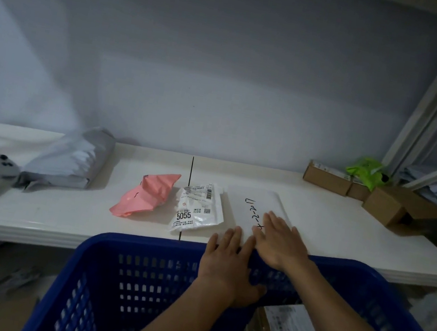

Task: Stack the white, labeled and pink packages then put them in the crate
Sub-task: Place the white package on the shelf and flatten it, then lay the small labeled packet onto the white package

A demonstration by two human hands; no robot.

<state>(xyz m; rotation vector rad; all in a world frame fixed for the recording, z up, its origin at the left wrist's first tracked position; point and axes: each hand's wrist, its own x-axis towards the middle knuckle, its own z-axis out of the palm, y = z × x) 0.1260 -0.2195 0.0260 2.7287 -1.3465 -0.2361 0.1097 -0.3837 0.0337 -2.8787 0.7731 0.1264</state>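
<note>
Resting flat with fingers spread, both hands, left (228, 256) and right (280, 239), press the white package (257, 203) on the counter (59, 213); labeled package (198, 208) just beside it, pink package (149, 194) next, crate (136, 267) nearest.

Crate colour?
Blue, with a slotted, perforated wall; the crate shows in the head view, the only view.

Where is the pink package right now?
In the head view, the pink package lies crumpled on the white shelf, left of centre, just left of the labeled package and right of a grey bag.
</note>
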